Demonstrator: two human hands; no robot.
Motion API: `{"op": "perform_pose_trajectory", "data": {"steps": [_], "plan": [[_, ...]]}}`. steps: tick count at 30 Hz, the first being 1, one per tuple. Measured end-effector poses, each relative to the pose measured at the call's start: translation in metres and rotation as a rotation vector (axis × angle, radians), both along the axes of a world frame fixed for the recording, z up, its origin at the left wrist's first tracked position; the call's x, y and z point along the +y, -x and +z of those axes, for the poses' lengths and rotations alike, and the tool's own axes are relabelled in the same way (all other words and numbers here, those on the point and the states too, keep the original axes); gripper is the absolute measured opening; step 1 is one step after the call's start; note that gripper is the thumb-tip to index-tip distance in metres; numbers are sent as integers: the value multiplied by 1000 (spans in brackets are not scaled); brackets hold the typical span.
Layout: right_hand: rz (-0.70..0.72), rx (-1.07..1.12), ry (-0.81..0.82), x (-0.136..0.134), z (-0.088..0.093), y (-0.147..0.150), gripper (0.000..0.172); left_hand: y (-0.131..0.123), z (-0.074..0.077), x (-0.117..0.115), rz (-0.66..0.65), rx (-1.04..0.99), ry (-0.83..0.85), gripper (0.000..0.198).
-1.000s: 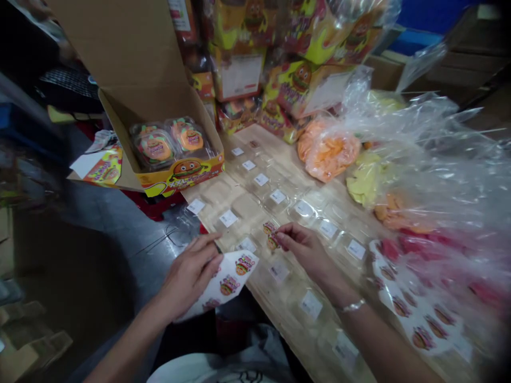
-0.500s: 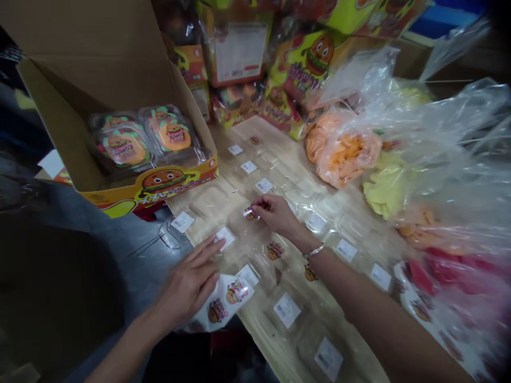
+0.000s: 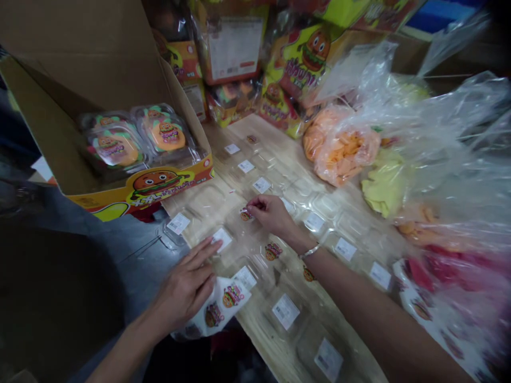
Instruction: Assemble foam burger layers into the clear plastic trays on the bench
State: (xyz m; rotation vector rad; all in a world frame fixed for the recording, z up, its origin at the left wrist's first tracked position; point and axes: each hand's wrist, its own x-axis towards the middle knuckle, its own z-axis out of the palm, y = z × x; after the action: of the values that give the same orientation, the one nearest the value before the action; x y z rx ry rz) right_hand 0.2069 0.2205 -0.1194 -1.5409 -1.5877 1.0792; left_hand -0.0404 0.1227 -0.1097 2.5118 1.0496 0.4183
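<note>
Right hand (image 3: 271,214) on burger sticker (image 3: 245,215)
</note>
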Motion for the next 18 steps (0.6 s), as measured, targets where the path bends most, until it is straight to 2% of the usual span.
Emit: {"op": "perform_pose_trajectory", "data": {"steps": [6,15,18], "plan": [[-24,-34,12,-2,3,4,7,0,-2,-1,0,9,-21,17],[-9,-327,-90,-14,8,12,7,-1,-2,-2,43,-41,5,17],[-30,-494,-119,-22,13,20,24,0,-3,-2,31,-34,14,16]]}}
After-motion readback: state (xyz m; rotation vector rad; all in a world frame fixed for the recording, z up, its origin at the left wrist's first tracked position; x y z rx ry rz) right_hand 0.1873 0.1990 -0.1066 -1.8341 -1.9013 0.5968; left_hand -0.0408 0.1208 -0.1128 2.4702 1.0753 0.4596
